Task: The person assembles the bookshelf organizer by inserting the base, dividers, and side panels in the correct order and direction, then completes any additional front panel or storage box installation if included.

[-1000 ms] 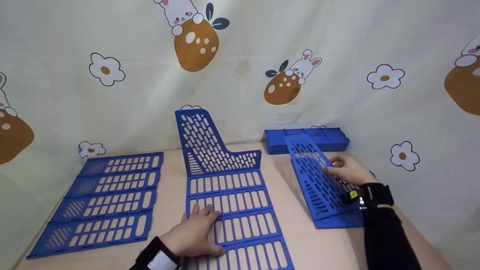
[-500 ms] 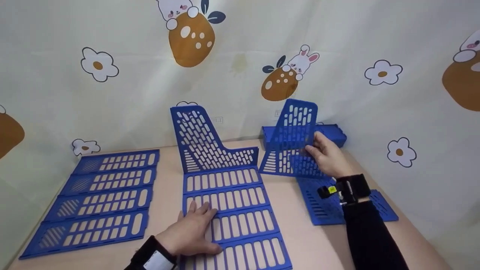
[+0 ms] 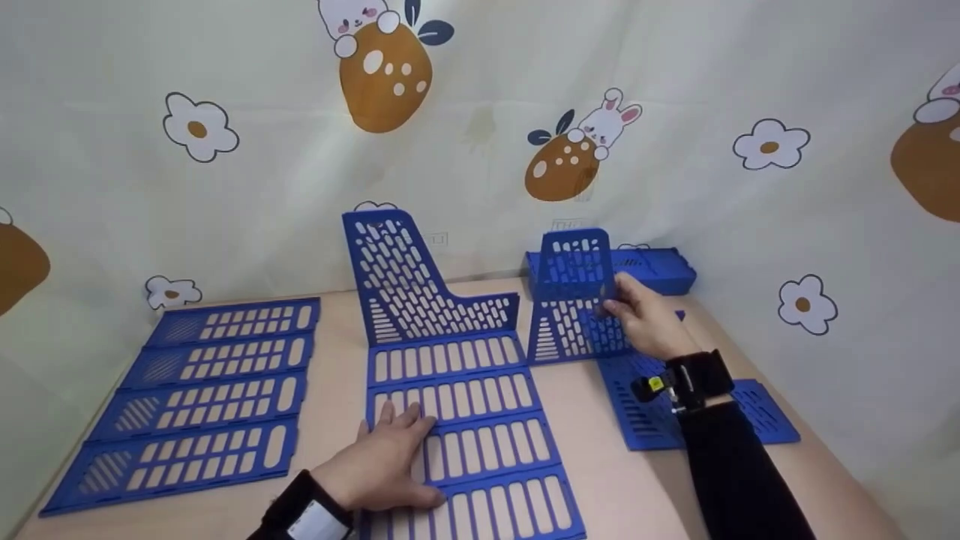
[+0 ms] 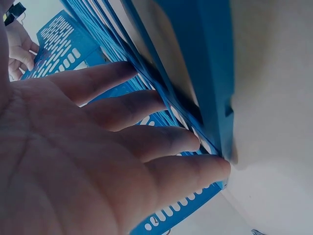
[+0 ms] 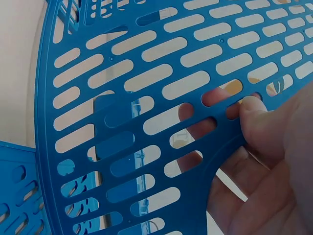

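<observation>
My left hand (image 3: 386, 461) lies with spread, straight fingers on a blue slatted panel (image 3: 480, 425), made of several joined sections. At its far end stands an upright blue L-shaped side panel (image 3: 405, 292) full of slots. My right hand (image 3: 651, 319) pinches a second perforated blue side panel (image 3: 559, 294) by its curved inner edge and holds it upright, right of the slatted panel. In the right wrist view the thumb presses the near face of this held panel (image 5: 203, 200), and fingers show through its slots. The left wrist view shows straight fingers (image 4: 188, 169) along the slatted panel.
Another joined blue panel (image 3: 163, 367) lies flat at the left. More perforated blue panels (image 3: 765, 412) lie flat at the right, partly under my right arm. A long blue block-shaped piece (image 3: 656, 277) sits at the back, against the patterned curtain (image 3: 480, 172).
My right hand has lifted the side panel off the pieces at the right, brought it left and turned it upright, then lowered it slightly. The left hand has stayed in place.
</observation>
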Motion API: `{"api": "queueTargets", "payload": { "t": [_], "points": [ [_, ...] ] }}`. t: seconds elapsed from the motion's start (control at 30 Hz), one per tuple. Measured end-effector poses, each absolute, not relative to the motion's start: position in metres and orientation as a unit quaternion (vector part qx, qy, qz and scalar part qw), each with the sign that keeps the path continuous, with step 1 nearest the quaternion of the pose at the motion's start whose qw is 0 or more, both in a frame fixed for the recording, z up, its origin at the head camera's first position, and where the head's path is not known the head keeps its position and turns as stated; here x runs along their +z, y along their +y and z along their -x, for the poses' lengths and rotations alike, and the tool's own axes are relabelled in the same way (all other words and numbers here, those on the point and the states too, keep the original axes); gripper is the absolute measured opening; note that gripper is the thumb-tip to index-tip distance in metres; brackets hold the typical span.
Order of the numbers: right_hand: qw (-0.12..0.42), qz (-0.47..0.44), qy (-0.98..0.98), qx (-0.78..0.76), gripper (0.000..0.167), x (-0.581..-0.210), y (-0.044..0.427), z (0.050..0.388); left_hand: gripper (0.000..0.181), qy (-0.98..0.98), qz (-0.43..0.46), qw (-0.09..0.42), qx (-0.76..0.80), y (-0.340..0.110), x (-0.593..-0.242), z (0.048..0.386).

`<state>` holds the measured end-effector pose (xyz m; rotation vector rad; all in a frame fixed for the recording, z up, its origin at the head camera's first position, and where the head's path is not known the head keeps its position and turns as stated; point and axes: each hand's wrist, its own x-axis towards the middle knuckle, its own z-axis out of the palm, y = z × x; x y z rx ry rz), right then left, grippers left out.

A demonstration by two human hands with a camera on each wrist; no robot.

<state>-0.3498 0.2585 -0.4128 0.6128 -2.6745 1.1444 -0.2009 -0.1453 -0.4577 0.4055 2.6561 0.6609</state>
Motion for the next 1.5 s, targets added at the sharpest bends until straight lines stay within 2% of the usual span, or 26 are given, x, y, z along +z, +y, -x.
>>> {"api": "queueTargets", "payload": {
  "t": [0.17,0.37,0.63,0.73,0.93,1.13,1.5],
  "points": [
    [0.082,-0.215,-0.894,0.384,0.011,-0.412,0.257,0.35,0.11,0.942,-0.141,0.19,0.236,-0.145,-0.457,0.201],
    [0.067,-0.227,-0.887,0.396,0.006,-0.415,0.257,0.35,0.108,0.942,-0.14,0.188,0.24,-0.146,-0.455,0.199],
    [0.054,-0.238,-0.866,0.436,0.011,-0.422,0.233,0.347,0.108,0.941,-0.138,0.189,0.244,-0.147,-0.456,0.198],
    [0.04,-0.232,-0.884,0.404,0.012,-0.419,0.234,0.347,0.109,0.941,-0.137,0.191,0.245,-0.148,-0.457,0.198],
    [0.034,-0.197,-0.955,0.218,0.01,-0.405,0.292,0.347,0.109,0.942,-0.143,0.189,0.237,-0.146,-0.457,0.2],
    [0.02,-0.183,-0.95,0.253,0.009,-0.412,0.334,0.355,0.109,0.944,-0.146,0.198,0.222,-0.145,-0.455,0.202],
    [0.026,-0.184,-0.957,0.222,0.016,-0.416,0.291,0.355,0.108,0.941,-0.145,0.202,0.23,-0.147,-0.456,0.201]
  ]
}}
